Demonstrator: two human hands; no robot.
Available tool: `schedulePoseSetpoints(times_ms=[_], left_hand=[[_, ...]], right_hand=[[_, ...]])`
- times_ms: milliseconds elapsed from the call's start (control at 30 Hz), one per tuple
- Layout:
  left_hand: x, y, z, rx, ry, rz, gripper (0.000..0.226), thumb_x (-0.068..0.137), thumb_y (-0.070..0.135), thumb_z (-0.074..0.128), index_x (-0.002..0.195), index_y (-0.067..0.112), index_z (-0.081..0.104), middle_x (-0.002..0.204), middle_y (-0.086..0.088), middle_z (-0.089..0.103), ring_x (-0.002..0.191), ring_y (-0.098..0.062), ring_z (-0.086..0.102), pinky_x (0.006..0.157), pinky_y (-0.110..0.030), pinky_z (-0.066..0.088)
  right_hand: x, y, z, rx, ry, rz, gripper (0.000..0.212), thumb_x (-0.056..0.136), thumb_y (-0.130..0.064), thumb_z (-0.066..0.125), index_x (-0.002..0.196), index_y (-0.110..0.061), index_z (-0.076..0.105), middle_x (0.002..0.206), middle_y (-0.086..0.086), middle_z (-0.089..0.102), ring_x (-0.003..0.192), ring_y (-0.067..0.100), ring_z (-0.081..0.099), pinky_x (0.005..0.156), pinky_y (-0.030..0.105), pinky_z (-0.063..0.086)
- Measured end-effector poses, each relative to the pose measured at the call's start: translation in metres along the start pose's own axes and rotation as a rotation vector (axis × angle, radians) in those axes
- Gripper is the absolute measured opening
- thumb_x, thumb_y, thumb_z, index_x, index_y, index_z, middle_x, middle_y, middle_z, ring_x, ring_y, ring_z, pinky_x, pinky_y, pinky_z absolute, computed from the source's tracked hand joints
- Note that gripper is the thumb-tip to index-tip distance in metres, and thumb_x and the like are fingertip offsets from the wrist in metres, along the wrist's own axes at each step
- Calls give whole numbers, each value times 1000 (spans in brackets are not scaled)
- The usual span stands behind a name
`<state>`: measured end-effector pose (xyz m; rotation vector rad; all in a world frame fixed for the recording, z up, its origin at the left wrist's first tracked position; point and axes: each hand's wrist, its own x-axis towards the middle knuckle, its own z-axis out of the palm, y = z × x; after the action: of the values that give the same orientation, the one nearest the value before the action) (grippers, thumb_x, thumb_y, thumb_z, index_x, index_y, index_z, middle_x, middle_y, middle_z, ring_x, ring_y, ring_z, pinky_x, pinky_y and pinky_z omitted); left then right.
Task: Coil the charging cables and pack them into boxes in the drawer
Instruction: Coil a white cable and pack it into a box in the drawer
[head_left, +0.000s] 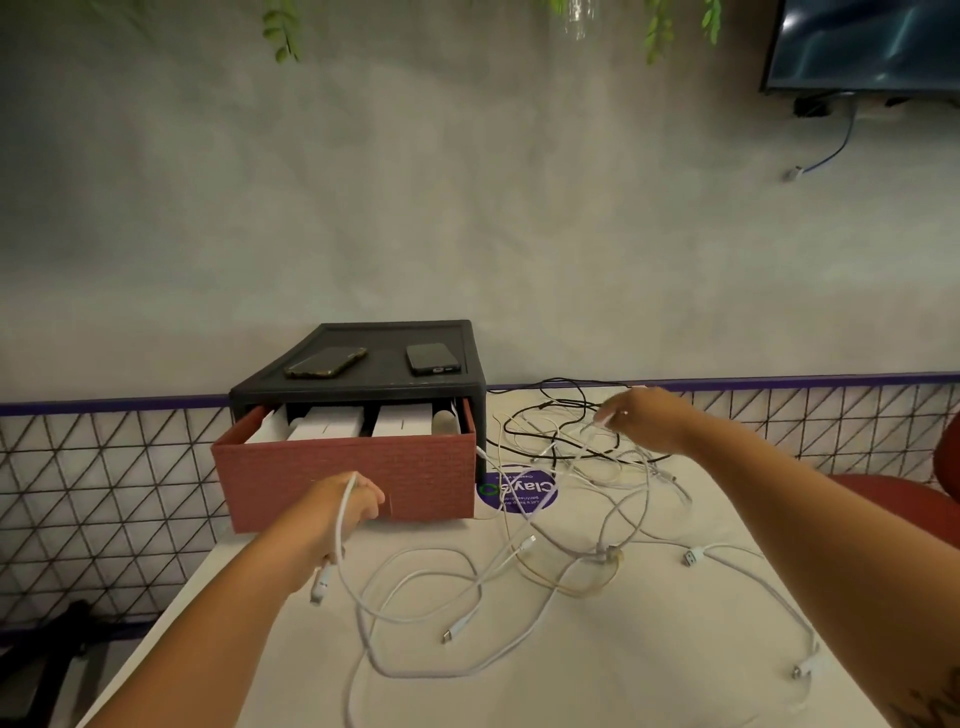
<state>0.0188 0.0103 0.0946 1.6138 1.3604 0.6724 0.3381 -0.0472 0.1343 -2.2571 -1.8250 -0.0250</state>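
A thin white charging cable (338, 525) is being gripped by the left hand (353, 499), fingers curled round it, just in front of the reddish-brown woven-look drawer (311, 467). The cable is being draped down along the wrist, with its plug hanging toward 6 o'clock.

The right hand (641, 415) is being held out over the tangled heap of loose white cables (597, 493) on the pale desk (571, 675). Its fingers are being bent down among raised strands. Whether a strand is actually being pinched cannot be told.

From the left hand, the gripped cable's slack is being trailed toward 5 o'clock and into the heap. The heap lies at 3 o'clock of the left hand and 6 o'clock of the right, so the right hand is judged nearer the slack. The left is nearer the drawer, at its 12 o'clock.

Counted:
- One drawer, pulled out of one dark grey plastic cabinet (395, 332).
- At least three white boxes (324, 423) inside it.
- Two dark phones (326, 361) on top.
- One black cable (584, 402) at the back.
- One round purple sticker (519, 493).
- Several white cables, too knotted to number, with about five plug ends showing.
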Motion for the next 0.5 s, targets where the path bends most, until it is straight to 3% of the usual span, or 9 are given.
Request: schedulePoseSetpoints(times_ms=[100,200,267,333,400,500], left_hand=[[-11,-5,-6,-307,-172,-73,21,83,-7,40,91,3,56,64,-7,40,45,-13,31,38,-18,28],[-20,-5,-8,-626,-323,-151,18,85,7,41,95,4,56,59,-5,43,39,-11,35,34,-14,28],[-25,-1,-7,-781,-356,-203,22,89,19,41,87,3,56,57,-6,43,37,-10,35,31,-11,29],[-29,3,-4,-880,-356,-226,29,91,25,40,81,2,54,56,-7,43,35,-10,34,30,-10,28],[-30,5,0,-857,-314,-204,32,92,27,40,76,2,54,55,-6,44,35,-9,33,30,-10,28],[-28,8,13,-691,-142,-132,35,95,26,42,71,3,56,50,-4,44,35,-8,31,31,-12,25]], right_hand=[[-1,11,20,69,-93,56,35,94,-6,41,121,-13,61,132,6,56,121,23,51,101,28,37],[-12,13,41,161,-134,124,55,85,6,37,134,-15,48,142,9,45,129,24,42,103,26,32],[-21,2,49,290,-88,117,64,79,11,36,136,-17,45,145,6,40,132,23,38,106,28,30],[-32,-21,47,557,34,80,59,80,10,39,130,-20,52,143,2,43,124,19,44,104,31,32],[-51,-57,39,918,90,-6,40,85,-2,46,115,-24,61,131,-5,56,111,12,52,99,27,38],[-90,-109,33,1218,-182,-313,25,80,-36,54,101,-36,68,105,-14,69,95,4,63,86,20,45]])
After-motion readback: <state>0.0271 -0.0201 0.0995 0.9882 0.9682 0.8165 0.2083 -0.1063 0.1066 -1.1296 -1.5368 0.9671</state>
